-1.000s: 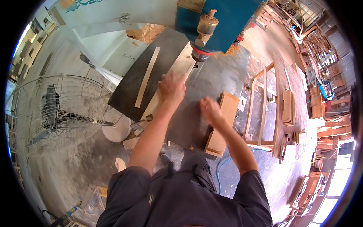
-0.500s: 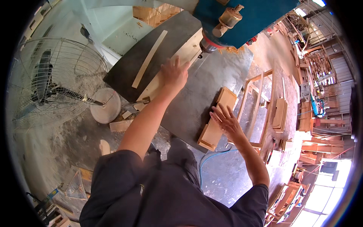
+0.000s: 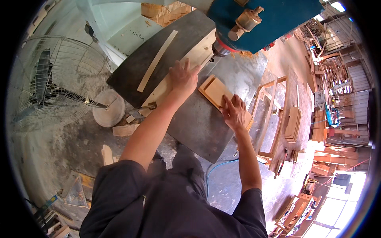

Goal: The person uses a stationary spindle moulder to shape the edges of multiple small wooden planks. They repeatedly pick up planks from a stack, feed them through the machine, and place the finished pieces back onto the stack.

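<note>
My left hand [image 3: 184, 81] lies with its fingers apart on a long pale wooden board [image 3: 160, 92] fixed across the dark metal table [image 3: 190, 129]. To the right, my right hand [image 3: 235, 112] grips a light-brown wooden panel [image 3: 217, 92] with a stepped edge, thumb and fingers over its top. The panel sits aslant on the table, its far left end close to the long board. Above it, the drill press chuck [image 3: 219, 48] hangs near the board's edge. My palm hides part of the panel.
A thin wooden strip [image 3: 157, 61] lies on the table's left part, beside a clamp [image 3: 150, 106]. The blue machine head [image 3: 270, 20] overhangs the far side. A caged fan [image 3: 51, 85] stands left; a wooden frame [image 3: 274, 115] is right. A blue hose [image 3: 216, 166] crosses the floor.
The wooden panel has turned and slid leftward and away from me, toward the long board, with my right hand on it. My left hand has stayed in place.
</note>
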Tool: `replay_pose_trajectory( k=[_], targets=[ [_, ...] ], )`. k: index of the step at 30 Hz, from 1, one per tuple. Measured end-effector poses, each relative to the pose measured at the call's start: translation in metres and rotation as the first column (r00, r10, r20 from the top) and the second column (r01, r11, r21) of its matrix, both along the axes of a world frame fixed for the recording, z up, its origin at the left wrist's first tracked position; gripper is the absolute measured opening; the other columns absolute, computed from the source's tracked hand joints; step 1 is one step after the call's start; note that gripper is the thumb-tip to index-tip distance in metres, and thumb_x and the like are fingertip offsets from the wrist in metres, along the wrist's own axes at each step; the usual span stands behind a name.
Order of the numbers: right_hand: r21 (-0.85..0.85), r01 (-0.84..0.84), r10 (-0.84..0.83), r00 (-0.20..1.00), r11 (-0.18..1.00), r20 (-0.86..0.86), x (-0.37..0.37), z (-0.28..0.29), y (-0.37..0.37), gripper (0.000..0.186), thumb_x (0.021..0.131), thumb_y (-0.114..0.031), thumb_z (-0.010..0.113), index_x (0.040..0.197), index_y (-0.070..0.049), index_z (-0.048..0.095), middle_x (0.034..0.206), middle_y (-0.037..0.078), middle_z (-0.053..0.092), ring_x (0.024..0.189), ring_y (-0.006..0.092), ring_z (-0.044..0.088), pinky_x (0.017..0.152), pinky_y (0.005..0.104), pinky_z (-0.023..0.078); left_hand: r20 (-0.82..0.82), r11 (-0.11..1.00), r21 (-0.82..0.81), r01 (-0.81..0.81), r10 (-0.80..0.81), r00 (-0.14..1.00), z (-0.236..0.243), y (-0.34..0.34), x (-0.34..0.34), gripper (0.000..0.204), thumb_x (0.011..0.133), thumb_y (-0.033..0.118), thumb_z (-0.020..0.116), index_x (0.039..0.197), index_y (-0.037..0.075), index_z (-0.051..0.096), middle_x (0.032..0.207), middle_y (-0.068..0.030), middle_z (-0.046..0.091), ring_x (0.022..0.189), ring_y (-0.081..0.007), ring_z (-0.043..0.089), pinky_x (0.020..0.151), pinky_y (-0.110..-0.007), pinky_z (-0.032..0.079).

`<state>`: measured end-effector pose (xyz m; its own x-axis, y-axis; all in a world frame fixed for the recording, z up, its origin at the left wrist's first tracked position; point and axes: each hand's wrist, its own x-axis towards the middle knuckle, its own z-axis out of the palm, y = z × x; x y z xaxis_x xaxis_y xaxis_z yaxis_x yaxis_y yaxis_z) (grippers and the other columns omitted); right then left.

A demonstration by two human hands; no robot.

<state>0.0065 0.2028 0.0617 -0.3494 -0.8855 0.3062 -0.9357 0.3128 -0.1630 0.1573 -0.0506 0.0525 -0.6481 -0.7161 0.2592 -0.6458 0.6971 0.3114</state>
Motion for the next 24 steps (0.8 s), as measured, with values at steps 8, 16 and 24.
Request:
replay_pose_trajectory(
  k=[8, 16, 24],
  targets=[
    [-0.016, -0.029, 0.029, 1.000, 0.999, 0.000, -0.027, -0.010, -0.052, 0.062, 0.088, -0.032, 0.084, 0.148, -0.029, 0.067, 0.151, 0.023, 0.053, 0.141, 0.0440, 0.050, 0.119, 0.0621, 0.037, -0.004, 0.999, -0.004, 0.052, -0.052, 0.999, 0.018, -0.001, 0.008, 0.054, 0.091, 0.018, 0.075, 0.142, 0.033, 0.064, 0.153, -0.0169, 0.052, 0.136, -0.0494, 0.048, 0.101, -0.063, 0.044],
    [-0.020, 0.148, -0.149, 0.987, 0.989, -0.059, -0.006, -0.018, -0.084, 0.066, 0.089, -0.034, 0.081, 0.151, -0.033, 0.063, 0.152, 0.023, 0.052, 0.144, 0.0435, 0.047, 0.122, 0.0676, 0.031, -0.041, 0.989, -0.147, 0.016, -0.022, 0.999, 0.012, 0.008, 0.024, 0.055, 0.093, 0.019, 0.076, 0.144, 0.032, 0.062, 0.155, -0.0186, 0.050, 0.135, -0.0455, 0.049, 0.100, -0.061, 0.045],
    [-0.055, 0.181, -0.187, 0.975, 0.982, -0.121, 0.003, -0.021, -0.102, 0.071, 0.084, -0.039, 0.084, 0.150, -0.021, 0.064, 0.148, 0.026, 0.055, 0.139, 0.0458, 0.050, 0.120, 0.0661, 0.034, -0.078, 0.998, -0.032, 0.051, -0.053, 0.996, 0.014, 0.008, 0.028, 0.044, 0.096, 0.025, 0.075, 0.139, 0.033, 0.068, 0.156, -0.0159, 0.050, 0.142, -0.0445, 0.046, 0.106, -0.063, 0.042]
  ],
)
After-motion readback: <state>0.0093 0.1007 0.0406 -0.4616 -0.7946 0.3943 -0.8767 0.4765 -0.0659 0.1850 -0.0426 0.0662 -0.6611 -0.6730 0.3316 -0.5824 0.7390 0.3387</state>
